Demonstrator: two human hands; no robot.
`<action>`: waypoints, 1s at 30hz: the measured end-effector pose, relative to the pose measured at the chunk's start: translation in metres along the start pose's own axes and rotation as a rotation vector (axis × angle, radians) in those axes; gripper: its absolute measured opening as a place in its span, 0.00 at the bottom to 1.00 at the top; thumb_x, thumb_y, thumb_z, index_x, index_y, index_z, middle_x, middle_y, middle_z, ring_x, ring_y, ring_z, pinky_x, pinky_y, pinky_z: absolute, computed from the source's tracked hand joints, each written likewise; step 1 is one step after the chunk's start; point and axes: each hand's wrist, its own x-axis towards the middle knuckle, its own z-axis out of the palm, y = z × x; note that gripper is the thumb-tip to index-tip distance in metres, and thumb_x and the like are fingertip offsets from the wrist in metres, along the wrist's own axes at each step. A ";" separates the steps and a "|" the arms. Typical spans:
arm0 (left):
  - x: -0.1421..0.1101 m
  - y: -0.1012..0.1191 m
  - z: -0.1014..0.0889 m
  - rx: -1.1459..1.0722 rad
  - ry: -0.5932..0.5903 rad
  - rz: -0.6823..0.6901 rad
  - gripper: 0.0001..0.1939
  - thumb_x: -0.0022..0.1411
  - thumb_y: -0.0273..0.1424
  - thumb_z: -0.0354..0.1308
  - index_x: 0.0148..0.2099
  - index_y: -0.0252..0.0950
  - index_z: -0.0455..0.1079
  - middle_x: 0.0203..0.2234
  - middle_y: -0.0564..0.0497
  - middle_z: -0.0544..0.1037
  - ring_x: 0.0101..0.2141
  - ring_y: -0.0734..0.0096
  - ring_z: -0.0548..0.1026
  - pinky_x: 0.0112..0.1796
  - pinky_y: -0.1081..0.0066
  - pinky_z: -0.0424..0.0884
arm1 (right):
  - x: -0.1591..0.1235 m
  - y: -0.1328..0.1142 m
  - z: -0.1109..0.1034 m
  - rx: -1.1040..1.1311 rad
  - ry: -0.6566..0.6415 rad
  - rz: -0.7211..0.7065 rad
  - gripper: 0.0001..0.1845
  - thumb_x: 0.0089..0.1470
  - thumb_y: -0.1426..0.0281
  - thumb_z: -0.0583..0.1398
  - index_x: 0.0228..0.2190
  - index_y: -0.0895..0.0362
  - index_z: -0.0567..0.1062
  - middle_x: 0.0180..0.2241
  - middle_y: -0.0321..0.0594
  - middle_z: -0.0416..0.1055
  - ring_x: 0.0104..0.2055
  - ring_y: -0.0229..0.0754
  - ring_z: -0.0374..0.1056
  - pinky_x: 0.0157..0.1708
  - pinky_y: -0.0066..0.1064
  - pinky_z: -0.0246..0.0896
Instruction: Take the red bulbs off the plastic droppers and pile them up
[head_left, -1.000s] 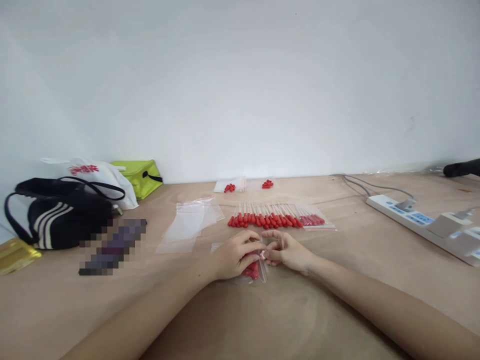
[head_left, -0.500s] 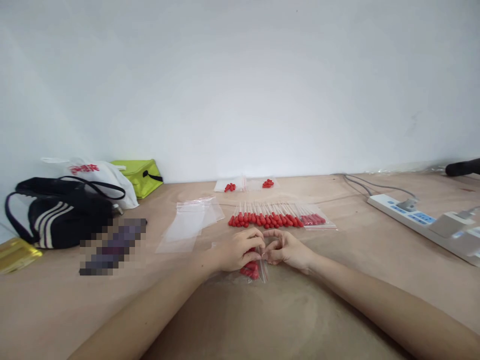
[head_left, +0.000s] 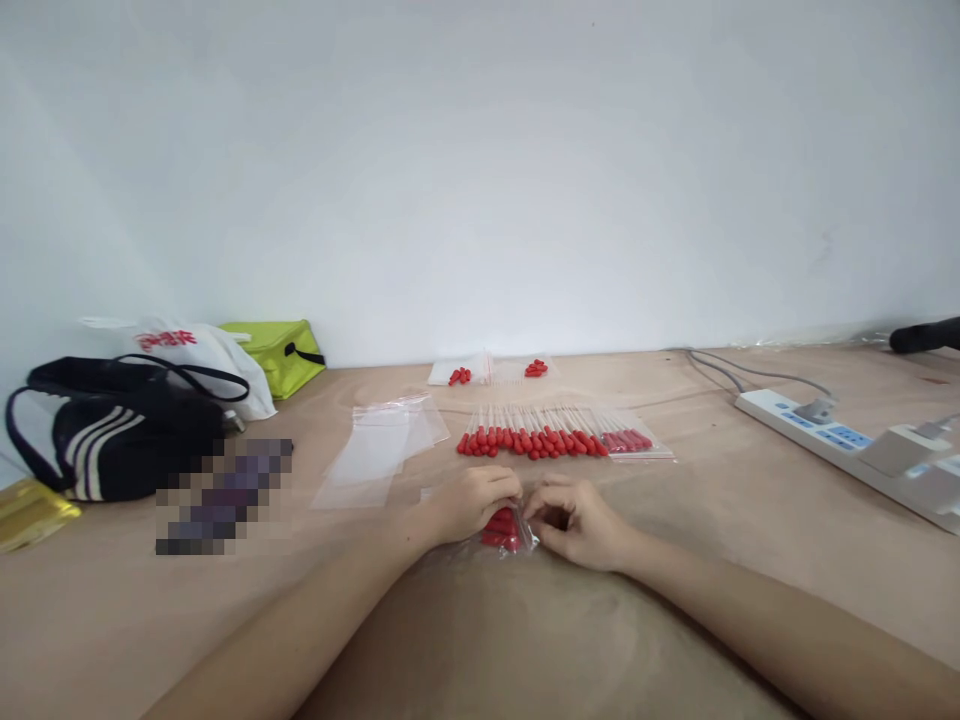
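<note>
Both hands meet on a small clear zip bag (head_left: 507, 529) holding red-bulbed droppers, lying on the wooden table (head_left: 480, 640). My left hand (head_left: 469, 504) is curled, its fingers pinching the bag's top left. From the right side my right hand (head_left: 581, 522) pinches the same bag with bent fingers. Just beyond the hands lies a row of several loose droppers with red bulbs (head_left: 536, 438), partly on a clear bag.
Empty clear zip bags (head_left: 382, 445) lie to the left. Two small filled bags (head_left: 495, 371) sit near the wall. A black striped bag (head_left: 112, 425), white plastic bag (head_left: 199, 355) and green pouch (head_left: 279, 352) stand far left. A power strip (head_left: 851, 445) lies at right.
Both hands have slid a little toward me and lower along the bag; the right hand has curled more tightly over the bag's edge.
</note>
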 end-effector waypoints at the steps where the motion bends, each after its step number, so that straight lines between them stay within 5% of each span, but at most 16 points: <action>1: 0.000 -0.001 0.000 0.002 0.005 -0.006 0.11 0.60 0.23 0.42 0.30 0.33 0.64 0.26 0.51 0.70 0.28 0.75 0.67 0.31 0.77 0.63 | -0.001 -0.001 -0.001 -0.095 -0.009 -0.099 0.10 0.42 0.79 0.54 0.28 0.57 0.72 0.29 0.37 0.67 0.28 0.34 0.63 0.26 0.24 0.58; 9: -0.002 -0.003 -0.003 0.061 0.002 0.018 0.12 0.62 0.24 0.41 0.33 0.33 0.65 0.28 0.50 0.71 0.29 0.75 0.68 0.32 0.76 0.64 | 0.002 0.003 -0.002 -0.688 0.061 -0.553 0.13 0.56 0.74 0.48 0.28 0.56 0.70 0.28 0.39 0.69 0.28 0.35 0.62 0.26 0.26 0.55; 13: -0.001 0.001 -0.006 0.244 -0.033 0.180 0.12 0.63 0.26 0.42 0.34 0.33 0.67 0.35 0.48 0.73 0.33 0.73 0.69 0.35 0.73 0.64 | 0.003 0.003 -0.002 -0.804 0.097 -0.622 0.15 0.57 0.76 0.45 0.28 0.57 0.70 0.26 0.38 0.69 0.27 0.35 0.62 0.24 0.27 0.52; 20: -0.001 0.002 -0.001 0.444 -0.024 0.386 0.19 0.65 0.24 0.38 0.24 0.34 0.62 0.23 0.52 0.70 0.22 0.76 0.63 0.24 0.72 0.56 | 0.003 -0.001 -0.005 -0.902 0.024 -0.731 0.16 0.57 0.76 0.45 0.24 0.58 0.68 0.22 0.36 0.66 0.24 0.35 0.58 0.22 0.29 0.45; 26: -0.003 0.002 -0.011 0.456 -0.056 0.385 0.19 0.65 0.24 0.35 0.25 0.34 0.61 0.23 0.52 0.69 0.25 0.77 0.65 0.21 0.73 0.54 | 0.005 0.004 -0.008 -0.831 -0.085 -0.704 0.15 0.57 0.77 0.44 0.27 0.58 0.68 0.27 0.37 0.69 0.28 0.35 0.58 0.26 0.28 0.48; 30: -0.005 -0.004 -0.023 0.532 -0.026 0.436 0.14 0.64 0.23 0.39 0.30 0.34 0.64 0.30 0.50 0.73 0.26 0.76 0.68 0.23 0.75 0.60 | 0.003 0.005 -0.011 -0.679 -0.120 -0.485 0.11 0.56 0.72 0.49 0.25 0.58 0.67 0.26 0.37 0.68 0.31 0.37 0.59 0.29 0.29 0.50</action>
